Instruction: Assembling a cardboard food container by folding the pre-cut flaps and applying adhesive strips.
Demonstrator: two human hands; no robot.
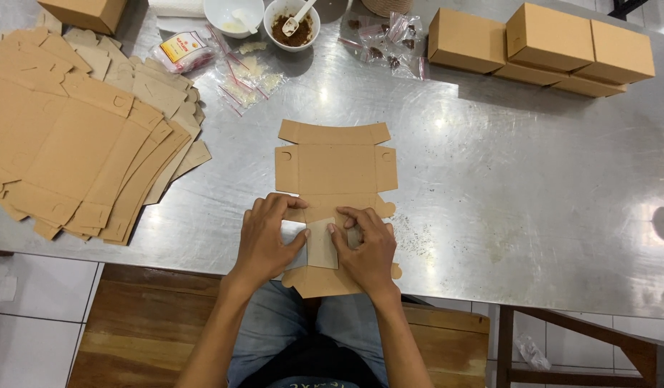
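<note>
A flat brown cardboard box blank (335, 169) lies on the steel table (533, 194) in front of me. My left hand (264, 241) and my right hand (368, 248) press on its near end, folding a side flap (322, 243) up between the thumbs. The far flaps of the blank lie flat and untouched. Both hands grip the near panel, and their palms hide parts of it.
A fanned stack of flat box blanks (80, 144) fills the left. Several folded brown boxes (547, 47) stand at the back right. Two white bowls (233, 14), one holding brown powder and a spoon (292, 25), and small plastic bags (249, 75) sit at the back. A wooden bench (145, 330) is below.
</note>
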